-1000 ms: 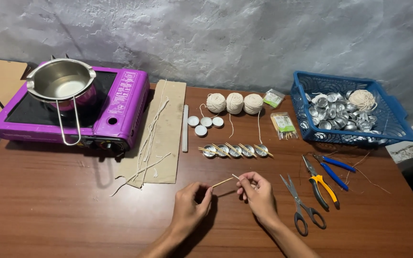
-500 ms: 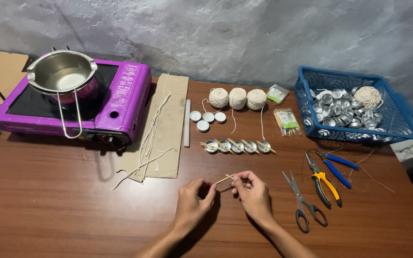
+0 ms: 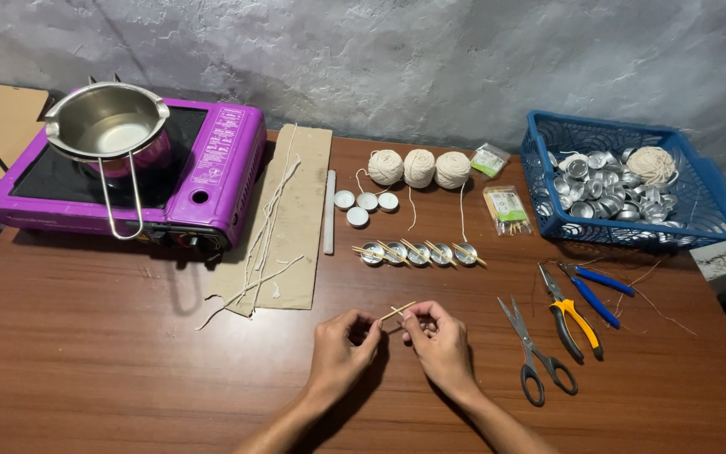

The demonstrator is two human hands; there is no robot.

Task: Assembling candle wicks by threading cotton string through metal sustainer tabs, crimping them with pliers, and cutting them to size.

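Note:
My left hand [image 3: 342, 349] and my right hand [image 3: 439, 340] meet near the table's front edge, both pinching a thin pair of wooden sticks [image 3: 397, 311] between the fingertips. Just beyond them lies a row of several small metal cups [image 3: 418, 253] with sticks laid across their rims. Three balls of white string [image 3: 418, 167] and a few small white discs [image 3: 365, 203] sit farther back.
A purple stove [image 3: 212, 181] with a steel pot [image 3: 109, 126] stands at the left. Cardboard [image 3: 296, 219] with waxed wicks and a white rod [image 3: 328, 212] lie beside it. Scissors [image 3: 535, 353], pliers [image 3: 571, 313] and a blue basket [image 3: 699, 210] of metal cups are on the right.
Both hands have stayed together on the sticks, with only small finger movements. The camera view has shifted slightly.

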